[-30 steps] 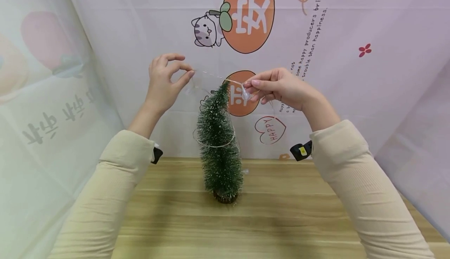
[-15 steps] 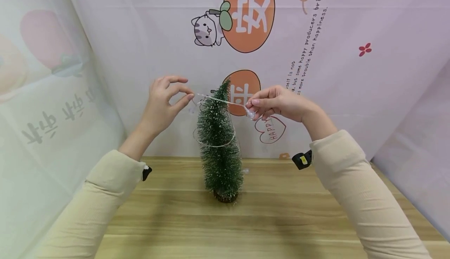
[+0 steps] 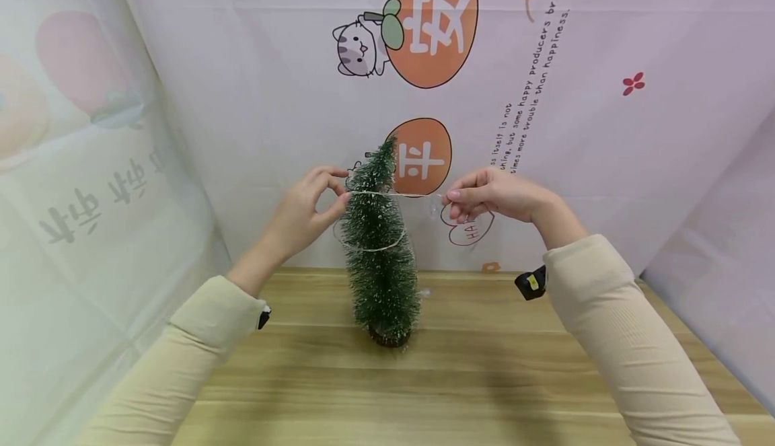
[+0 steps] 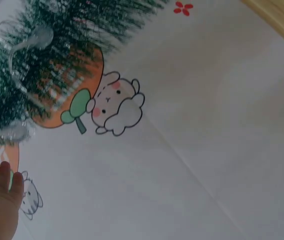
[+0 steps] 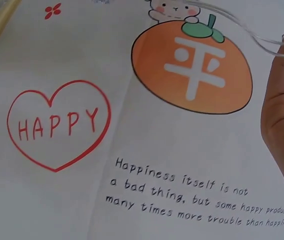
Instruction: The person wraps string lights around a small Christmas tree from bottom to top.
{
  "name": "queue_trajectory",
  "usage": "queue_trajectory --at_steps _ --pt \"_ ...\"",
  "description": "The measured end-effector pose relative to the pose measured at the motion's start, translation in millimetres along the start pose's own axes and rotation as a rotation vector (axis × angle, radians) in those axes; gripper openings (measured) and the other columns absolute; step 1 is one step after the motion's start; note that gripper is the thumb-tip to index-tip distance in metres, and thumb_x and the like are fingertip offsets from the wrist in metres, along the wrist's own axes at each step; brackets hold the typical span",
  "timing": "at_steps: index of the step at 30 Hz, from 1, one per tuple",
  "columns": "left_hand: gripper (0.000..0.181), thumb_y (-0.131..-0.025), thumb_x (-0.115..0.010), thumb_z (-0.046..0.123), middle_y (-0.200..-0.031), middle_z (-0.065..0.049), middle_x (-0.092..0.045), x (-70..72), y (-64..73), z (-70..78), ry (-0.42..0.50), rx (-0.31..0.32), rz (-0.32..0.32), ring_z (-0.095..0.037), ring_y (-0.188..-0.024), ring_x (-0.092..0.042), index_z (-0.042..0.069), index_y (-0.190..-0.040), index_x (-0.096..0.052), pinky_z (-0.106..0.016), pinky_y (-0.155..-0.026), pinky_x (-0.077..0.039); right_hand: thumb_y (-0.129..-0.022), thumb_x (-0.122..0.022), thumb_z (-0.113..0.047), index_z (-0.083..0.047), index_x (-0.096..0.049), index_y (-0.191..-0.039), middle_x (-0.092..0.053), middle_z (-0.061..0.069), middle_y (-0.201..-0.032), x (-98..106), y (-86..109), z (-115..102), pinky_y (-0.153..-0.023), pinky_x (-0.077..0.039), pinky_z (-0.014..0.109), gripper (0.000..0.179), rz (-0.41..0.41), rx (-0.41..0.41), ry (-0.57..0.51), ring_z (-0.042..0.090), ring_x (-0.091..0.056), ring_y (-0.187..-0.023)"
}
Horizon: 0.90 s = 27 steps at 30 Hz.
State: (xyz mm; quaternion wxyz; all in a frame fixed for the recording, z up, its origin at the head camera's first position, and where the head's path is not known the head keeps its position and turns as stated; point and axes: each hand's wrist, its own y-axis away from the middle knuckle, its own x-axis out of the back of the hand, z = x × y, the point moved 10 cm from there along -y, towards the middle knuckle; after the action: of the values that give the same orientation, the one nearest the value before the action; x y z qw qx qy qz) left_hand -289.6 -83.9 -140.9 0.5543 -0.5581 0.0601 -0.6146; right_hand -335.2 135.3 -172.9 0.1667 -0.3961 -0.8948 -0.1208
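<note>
A small green artificial Christmas tree (image 3: 384, 281) with white-flecked bristles stands upright in the head view. A thin, clear light string (image 3: 387, 194) is drawn taut across its upper front. My left hand (image 3: 305, 210) pinches the string between thumb and index finger at the tree's left side. To the right of the tree, my right hand (image 3: 499, 196) pinches the other end of that stretch, a clear bulb (image 3: 433, 205) hanging beside the fingertips. Lower down, a loop of the string curves round the tree's middle. The left wrist view shows clear bulbs (image 4: 42, 36) against the bristles.
The tree's round brown base (image 3: 389, 338) rests on a wood-grain tabletop (image 3: 460, 379). Behind it hangs a printed white cloth (image 3: 272, 62), with cloth walls at both sides. Another clear bulb (image 3: 425, 292) sticks out at the tree's lower right.
Both hands have come down from the treetop, bringing the stretched string across the tree's upper front. The left hand also moved right, closer to the bristles; the right shifted slightly right.
</note>
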Motion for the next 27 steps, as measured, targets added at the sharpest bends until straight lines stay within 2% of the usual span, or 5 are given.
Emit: queue_trajectory --at_steps 4,7,16,23,27 --pt "0.012 -0.093 -0.059 0.014 -0.137 -0.021 -0.05 -9.8 3.1 -1.5 0.009 0.024 -0.011 -0.038 -0.129 -0.047 0.002 -0.09 -0.056 -0.05 -0.107 -0.041 -0.096 -0.055 -0.018 -0.012 -0.07 -0.094 -0.061 -0.006 -0.068 13.4 3.7 10.9 -0.066 -0.05 0.024 0.017 0.073 -0.034 0.057 0.007 -0.056 -0.065" --pt "0.015 -0.092 -0.063 0.016 -0.14 -0.022 -0.046 -14.9 4.0 -2.7 0.017 0.039 -0.003 -0.038 -0.131 -0.045 0.002 -0.088 -0.058 -0.051 -0.108 -0.041 -0.096 -0.055 -0.02 -0.015 -0.069 -0.088 -0.055 -0.007 -0.064 22.7 7.8 18.6 -0.067 -0.048 0.025 0.017 0.1 -0.049 0.082 0.008 -0.053 -0.064" --pt "0.02 -0.086 -0.07 0.017 -0.139 -0.022 -0.048 -20.6 5.0 -4.4 0.051 0.044 0.034 -0.037 -0.132 -0.046 0.003 -0.081 -0.058 -0.05 -0.106 -0.043 -0.097 -0.053 -0.015 -0.021 -0.071 -0.091 -0.056 -0.011 -0.075 41.0 27.3 50.0 -0.071 -0.049 0.024 0.019 0.023 -0.107 0.099 0.005 -0.052 -0.068" --pt "0.021 -0.086 -0.069 0.019 -0.141 -0.02 -0.048 -24.5 4.8 -6.7 0.038 0.059 0.024 -0.037 -0.133 -0.045 0.004 -0.081 -0.057 -0.05 -0.104 -0.045 -0.098 -0.053 -0.016 -0.021 -0.071 -0.089 -0.064 -0.012 -0.083 67.1 44.0 65.3 -0.083 -0.051 0.018 0.02 0.148 -0.123 0.104 0.005 -0.06 -0.08" --pt "0.021 -0.086 -0.069 0.019 -0.141 -0.02 -0.047 -26.6 3.7 -6.1 0.034 0.046 0.02 -0.036 -0.136 -0.042 0.004 -0.08 -0.056 -0.049 -0.106 -0.043 -0.098 -0.051 -0.014 -0.017 -0.07 -0.091 -0.065 -0.011 -0.089 73.0 50.7 69.3 -0.087 -0.051 0.016 0.021 0.156 -0.108 0.093 0.004 -0.062 -0.088"
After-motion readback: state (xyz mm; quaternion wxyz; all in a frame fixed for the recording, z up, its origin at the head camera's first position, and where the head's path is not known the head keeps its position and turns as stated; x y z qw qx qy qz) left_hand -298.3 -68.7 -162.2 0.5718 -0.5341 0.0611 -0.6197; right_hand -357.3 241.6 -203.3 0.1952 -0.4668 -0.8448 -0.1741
